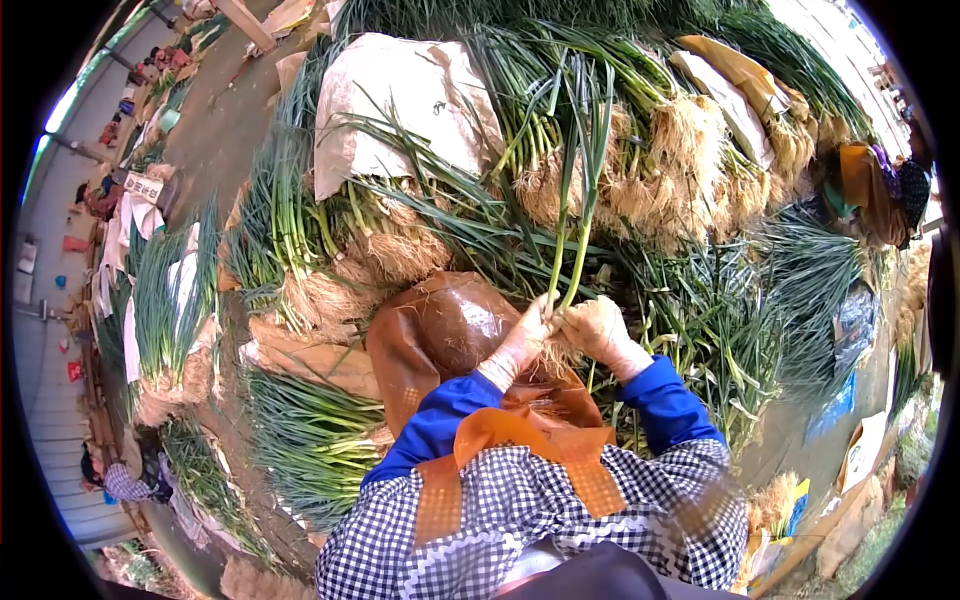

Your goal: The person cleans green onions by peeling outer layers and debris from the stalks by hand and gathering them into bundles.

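Note:
In front of my lap, my left hand is closed around the lower white ends of a couple of long green onions, whose leaves point up and away from me. Pressed close beside it, my right hand is closed at the base of the same stalks, its fingers partly hidden. Pale roots hang just below both hands. A brown waterproof apron covers my knees, with root bits stuck to it.
Bundled green onions with thick pale roots lie ahead, partly under a white sack. Loose leaves are heaped to my right. More onions lie to my left. Other people sit along the far left; another person is at right.

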Demonstrator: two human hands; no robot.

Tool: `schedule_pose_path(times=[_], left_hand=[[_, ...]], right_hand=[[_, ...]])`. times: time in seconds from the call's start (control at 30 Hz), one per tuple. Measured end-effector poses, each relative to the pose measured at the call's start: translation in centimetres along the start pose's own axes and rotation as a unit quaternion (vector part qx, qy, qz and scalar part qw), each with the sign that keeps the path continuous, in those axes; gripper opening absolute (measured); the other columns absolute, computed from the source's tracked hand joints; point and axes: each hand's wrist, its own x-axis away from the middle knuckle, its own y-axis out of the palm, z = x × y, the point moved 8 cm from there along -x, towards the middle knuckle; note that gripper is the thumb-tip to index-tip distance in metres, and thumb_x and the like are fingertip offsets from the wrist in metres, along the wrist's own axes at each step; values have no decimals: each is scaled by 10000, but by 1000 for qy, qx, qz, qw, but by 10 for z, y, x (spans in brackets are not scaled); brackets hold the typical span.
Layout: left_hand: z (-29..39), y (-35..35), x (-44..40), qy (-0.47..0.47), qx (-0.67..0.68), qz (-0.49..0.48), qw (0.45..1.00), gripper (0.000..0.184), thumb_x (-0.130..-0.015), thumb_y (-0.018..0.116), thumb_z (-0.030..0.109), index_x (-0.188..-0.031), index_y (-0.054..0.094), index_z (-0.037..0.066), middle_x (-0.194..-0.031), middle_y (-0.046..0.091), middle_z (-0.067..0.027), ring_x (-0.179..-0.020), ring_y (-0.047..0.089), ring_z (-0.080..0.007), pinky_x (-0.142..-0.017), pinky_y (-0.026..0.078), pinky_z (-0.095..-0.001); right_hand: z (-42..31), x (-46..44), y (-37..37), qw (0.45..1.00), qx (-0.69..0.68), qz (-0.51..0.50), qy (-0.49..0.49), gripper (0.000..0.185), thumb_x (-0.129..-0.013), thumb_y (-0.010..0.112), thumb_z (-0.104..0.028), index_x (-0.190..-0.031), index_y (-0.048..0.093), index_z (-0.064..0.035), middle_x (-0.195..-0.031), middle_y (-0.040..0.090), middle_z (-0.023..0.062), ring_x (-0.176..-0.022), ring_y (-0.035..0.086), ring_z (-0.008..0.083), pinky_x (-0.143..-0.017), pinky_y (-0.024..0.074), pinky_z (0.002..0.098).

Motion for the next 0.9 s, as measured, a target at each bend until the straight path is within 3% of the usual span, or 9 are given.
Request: schedule_pose_path(times=[0.23, 0.37, 0.4, 0.6, 0.63, 0.73, 0.8, 0.87, 0.9], left_hand=[[30, 48, 23, -66, 226, -165, 958, 520, -835, 427, -2, -1344, 324, -10, -1277, 469, -129, -1134, 507, -226, -959, 426, -335], [27, 25, 3, -141, 44, -76, 986, 370, -919, 515, 324, -1110, 577, 13, -1012, 609, -19, -921, 545, -97, -809, 452, -248], [25, 17, -7, -90, -85, -34, 992, 303, -924, 517, 252, -1099, 580, 12, -984, 612, -15, -879, 553, -95, -773, 456, -229], [29, 18, -16, -26, 73, 68, 995, 163, -890, 556, 141, -982, 581, 8, -805, 575, -3, -647, 513, -87, -571, 447, -206], [43, 3, -22, 18, 100, 111, 989, 100, -884, 541, 108, -928, 562, 21, -807, 577, -17, -616, 512, -95, -539, 445, -211], [161, -32, -8, 108, 211, 207, 949, 69, -874, 552, 87, -894, 544, 22, -852, 628, -105, -636, 563, -167, -595, 511, -258], [191, -38, -6, 153, 329, -29, 932, 188, -886, 546, 128, -1026, 503, 11, -806, 589, -92, -680, 566, -199, -666, 530, -307], [192, -46, 2, 214, 288, -10, 933, 264, -877, 573, 187, -1087, 499, 45, -744, 524, -36, -648, 529, -159, -631, 502, -297], [191, -44, 6, 228, 271, 10, 935, 288, -877, 579, 228, -1104, 504, 68, -710, 487, -5, -624, 502, -132, -610, 481, -289]], right_hand=[[-8, 2, -10, 962, 109, -203, -147, 77, -735, 569, -222, -702, 545, -158, -517, 499, -31, -466, 540, 185, -451, 370, 325], [-11, -5, -6, 967, 100, -106, -209, 29, -718, 570, -194, -721, 565, -165, -557, 523, -30, -503, 551, 166, -448, 381, 329], [-9, -7, -1, 963, 76, -171, -195, 42, -708, 577, -188, -730, 567, -153, -562, 510, -30, -501, 536, 161, -464, 382, 325], [-23, 0, -9, 937, 255, -64, -229, 106, -792, 519, -194, -725, 546, -117, -528, 489, 7, -450, 500, 195, -418, 395, 345], [-12, 3, -3, 956, 23, -265, -125, 192, -858, 481, -242, -804, 582, -88, -573, 558, 72, -441, 525, 256, -429, 414, 388], [-33, 59, -17, 776, -81, -598, -184, 336, -843, 530, -393, -941, 662, -100, -765, 641, 127, -739, 634, 283, -683, 505, 388], [61, -10, -45, 868, 81, -488, -48, 355, -830, 549, -420, -970, 662, -114, -824, 653, 107, -799, 634, 262, -747, 495, 379], [160, -101, -102, 890, 276, -327, 156, 352, -803, 583, -435, -953, 665, -126, -872, 659, 70, -813, 634, 228, -761, 494, 364], [210, -133, -133, 813, 548, -42, 191, 292, -794, 599, -388, -926, 656, -134, -870, 651, 59, -816, 623, 223, -741, 494, 376]])
